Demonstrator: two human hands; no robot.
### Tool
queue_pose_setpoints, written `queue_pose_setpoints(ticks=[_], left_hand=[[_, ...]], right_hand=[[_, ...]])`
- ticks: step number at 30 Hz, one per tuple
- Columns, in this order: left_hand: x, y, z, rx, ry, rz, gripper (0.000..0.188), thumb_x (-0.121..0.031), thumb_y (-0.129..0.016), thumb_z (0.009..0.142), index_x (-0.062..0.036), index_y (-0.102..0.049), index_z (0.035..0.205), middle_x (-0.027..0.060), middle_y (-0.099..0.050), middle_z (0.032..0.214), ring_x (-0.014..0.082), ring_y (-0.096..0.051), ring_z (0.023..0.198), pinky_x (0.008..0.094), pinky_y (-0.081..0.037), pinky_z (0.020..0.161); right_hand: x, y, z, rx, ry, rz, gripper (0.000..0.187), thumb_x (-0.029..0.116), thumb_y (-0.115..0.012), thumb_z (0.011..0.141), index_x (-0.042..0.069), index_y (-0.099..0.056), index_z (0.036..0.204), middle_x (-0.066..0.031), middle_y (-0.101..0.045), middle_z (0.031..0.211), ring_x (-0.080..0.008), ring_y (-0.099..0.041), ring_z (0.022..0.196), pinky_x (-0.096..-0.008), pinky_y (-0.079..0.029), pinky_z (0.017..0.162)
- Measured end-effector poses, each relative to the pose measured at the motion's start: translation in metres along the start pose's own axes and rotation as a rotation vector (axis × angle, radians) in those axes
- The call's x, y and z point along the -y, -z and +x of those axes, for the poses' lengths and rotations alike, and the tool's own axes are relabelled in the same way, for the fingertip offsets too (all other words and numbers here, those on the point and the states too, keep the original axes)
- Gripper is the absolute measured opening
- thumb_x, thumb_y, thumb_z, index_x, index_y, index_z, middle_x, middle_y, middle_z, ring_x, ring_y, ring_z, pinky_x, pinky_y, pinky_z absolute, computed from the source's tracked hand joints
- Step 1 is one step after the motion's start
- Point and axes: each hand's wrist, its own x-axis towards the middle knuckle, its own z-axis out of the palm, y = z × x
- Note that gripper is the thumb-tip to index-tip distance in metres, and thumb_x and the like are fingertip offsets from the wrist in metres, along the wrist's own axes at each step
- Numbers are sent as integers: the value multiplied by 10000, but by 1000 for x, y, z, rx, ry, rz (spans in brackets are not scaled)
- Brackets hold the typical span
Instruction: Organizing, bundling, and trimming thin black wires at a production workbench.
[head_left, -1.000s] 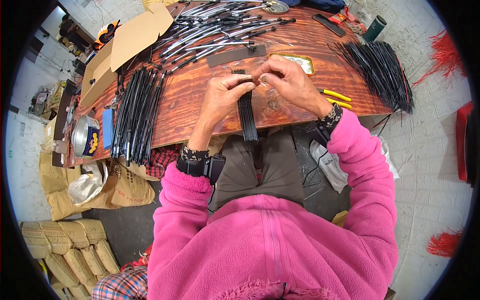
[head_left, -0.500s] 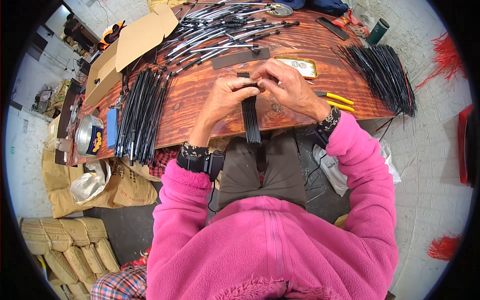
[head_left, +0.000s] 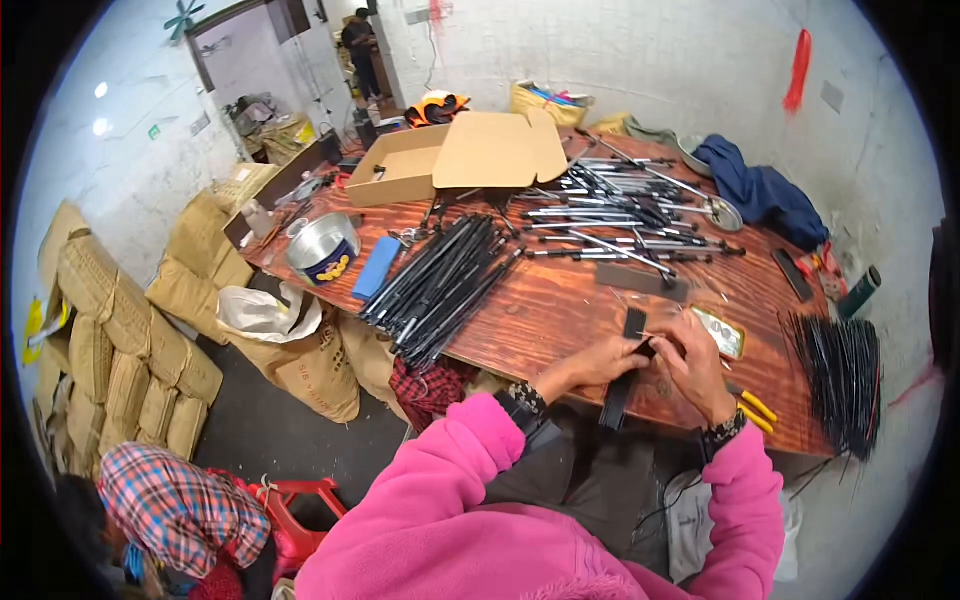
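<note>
Above the near edge of the wooden table, my left hand (head_left: 610,361) and my right hand (head_left: 695,365) come together with bent fingers. My left thumb and fingers pinch around a small dark piece, mostly hidden, across a narrow black ribbed strip (head_left: 616,402) that looks like slim rods side by side. The strip's far end shows beyond my fingers, and its near end overhangs the table edge. Closed fingertips of my right hand meet the left ones; what they hold is too small to tell. Yellow-handled pliers (head_left: 757,410) lie right of my right hand.
Black-and-silver rods (head_left: 620,205) pile up at the back, black rods (head_left: 440,290) lie left, and thin black wires (head_left: 840,370) lie right. A cardboard box (head_left: 400,165), a tin (head_left: 325,250) and a shallow tray (head_left: 722,333) stand around. A person in plaid (head_left: 185,505) is at lower left.
The view has swung to the left, bringing in more of the room and the person in plaid. Both hands remain together over the ribbed strip, still pinching.
</note>
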Motion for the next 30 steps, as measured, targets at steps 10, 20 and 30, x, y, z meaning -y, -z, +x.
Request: queue_pose_setpoints(ticks=[10, 20, 30], left_hand=[[7, 1, -1, -5, -44, -60, 179, -168, -627, 915, -3, -639, 984, 210, -621, 812, 304, -614, 718, 412, -479, 709], [32, -12, -2, -179, -202, 237, 309, -194, -666, 857, -55, -610, 1128, 245, -651, 941, 441, -625, 857, 484, -504, 702], [2, -3, -8, -14, 55, 0, 174, -102, -580, 947, 13, -681, 1030, 127, -707, 947, 215, -671, 893, 322, -516, 789]], right_hand=[[-7, -11, 12, 53, 25, 43, 78, 48, -658, 825, -2, -665, 884, -117, -552, 792, -280, -557, 753, -362, -438, 661], [-10, -11, 11, 49, 58, 21, 81, 71, -638, 856, -10, -628, 856, -122, -557, 793, -297, -554, 774, -368, -450, 716], [-58, 17, -41, -66, -365, 312, 272, 140, -650, 896, 19, -640, 1140, -43, -635, 984, -100, -590, 857, -266, -479, 770]])
